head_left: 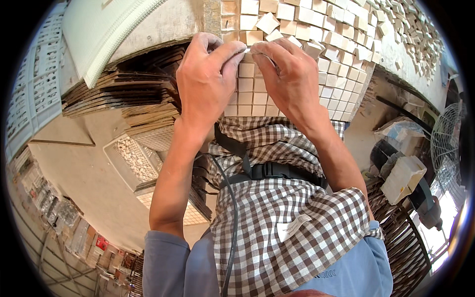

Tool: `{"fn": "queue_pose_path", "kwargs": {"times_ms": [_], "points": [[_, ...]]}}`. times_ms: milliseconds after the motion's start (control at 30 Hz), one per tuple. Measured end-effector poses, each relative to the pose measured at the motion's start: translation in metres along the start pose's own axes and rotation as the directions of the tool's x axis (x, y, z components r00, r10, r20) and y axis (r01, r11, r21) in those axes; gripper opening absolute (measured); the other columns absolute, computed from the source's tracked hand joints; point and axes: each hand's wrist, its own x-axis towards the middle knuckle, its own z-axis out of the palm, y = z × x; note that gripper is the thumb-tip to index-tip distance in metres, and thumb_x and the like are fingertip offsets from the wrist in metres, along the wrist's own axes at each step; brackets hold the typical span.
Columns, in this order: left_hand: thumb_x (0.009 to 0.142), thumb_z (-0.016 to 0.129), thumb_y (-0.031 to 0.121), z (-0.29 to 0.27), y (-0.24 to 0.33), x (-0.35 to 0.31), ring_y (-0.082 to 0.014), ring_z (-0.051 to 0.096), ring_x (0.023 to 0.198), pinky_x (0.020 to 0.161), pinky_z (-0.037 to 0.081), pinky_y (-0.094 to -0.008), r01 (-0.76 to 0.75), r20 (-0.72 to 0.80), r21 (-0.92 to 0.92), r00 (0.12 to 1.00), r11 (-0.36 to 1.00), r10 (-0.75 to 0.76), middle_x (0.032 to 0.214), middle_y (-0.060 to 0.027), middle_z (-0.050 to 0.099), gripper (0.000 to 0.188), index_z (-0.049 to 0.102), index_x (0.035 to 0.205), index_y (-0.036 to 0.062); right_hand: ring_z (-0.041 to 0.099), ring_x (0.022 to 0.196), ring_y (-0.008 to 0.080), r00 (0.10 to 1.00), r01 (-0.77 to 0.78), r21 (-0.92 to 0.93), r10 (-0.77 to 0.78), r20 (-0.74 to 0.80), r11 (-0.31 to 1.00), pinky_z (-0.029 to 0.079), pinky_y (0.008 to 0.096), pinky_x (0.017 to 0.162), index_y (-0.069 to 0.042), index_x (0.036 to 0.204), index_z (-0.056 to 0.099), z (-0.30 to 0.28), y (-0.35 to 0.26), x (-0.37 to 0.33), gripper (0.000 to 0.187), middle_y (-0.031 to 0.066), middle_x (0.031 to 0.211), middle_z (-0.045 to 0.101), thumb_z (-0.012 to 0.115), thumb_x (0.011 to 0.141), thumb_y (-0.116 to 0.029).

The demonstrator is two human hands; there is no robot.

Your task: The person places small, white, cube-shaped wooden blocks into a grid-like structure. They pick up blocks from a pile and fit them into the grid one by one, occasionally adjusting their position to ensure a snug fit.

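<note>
My left hand (208, 76) and my right hand (292, 74) meet fingertip to fingertip over a gridded tray (364, 99) of small square tiles. On each hand the thumb and forefinger are pinched together. Whatever lies between the fingertips is too small and covered to make out. Below the hands, cream square tiles (246, 85) sit in neat rows in the tray's near part. Toward its far side, loose tiles (267, 23) lie tilted and overlapping on top of others. The tray's near edge reaches my checkered apron (277, 208).
More loose tiles (410, 39) are heaped at the far right of the bench. Thin brown boards (118, 91) are stacked at left, under a white ribbed sheet (111, 34). A white bin (133, 158) of small pieces stands lower left; a wire fan guard (448, 131) is at right.
</note>
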Motion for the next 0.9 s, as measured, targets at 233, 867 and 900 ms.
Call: {"fn": "queue_pose_path", "kwargs": {"times_ms": [233, 867, 900], "points": [[0.086, 0.082, 0.012, 0.005, 0.005, 0.003, -0.0298, 0.068, 0.08, 0.07, 0.055, -0.0407, 0.07, -0.023, 0.042, 0.997, 0.997, -0.069, 0.094, -0.0075, 0.065, 0.011, 0.08, 0.097, 0.0129, 0.069, 0.079, 0.0334, 0.999, -0.041, -0.054, 0.04, -0.013, 0.998, 0.055, 0.0459, 0.069, -0.006, 0.092, 0.074, 0.003, -0.003, 0.001, 0.004, 0.0113, 0.083, 0.068, 0.071, 0.092, -0.009], [0.089, 0.077, 0.005, 0.007, 0.016, 0.005, -0.0248, 0.069, 0.081, 0.072, 0.056, -0.0354, 0.081, -0.049, -0.046, 0.995, 0.996, -0.084, 0.097, -0.0085, 0.072, 0.019, 0.08, 0.108, 0.0067, 0.069, 0.082, 0.0311, 0.984, -0.035, -0.127, 0.012, -0.179, 0.991, 0.055, 0.0435, 0.073, -0.008, 0.107, 0.074, -0.004, 0.015, 0.021, 0.025, 0.0084, 0.093, 0.069, 0.084, 0.084, -0.014], [0.09, 0.077, 0.003, 0.007, 0.014, 0.003, -0.0201, 0.068, 0.079, 0.072, 0.055, -0.032, 0.073, -0.06, -0.044, 0.995, 0.996, -0.075, 0.098, -0.0077, 0.073, 0.019, 0.081, 0.109, 0.0064, 0.069, 0.082, 0.0313, 0.982, -0.024, -0.123, 0.0, -0.191, 0.992, 0.054, 0.0438, 0.072, -0.008, 0.106, 0.074, -0.004, 0.015, 0.022, 0.024, 0.0085, 0.093, 0.069, 0.083, 0.084, -0.014]]}}
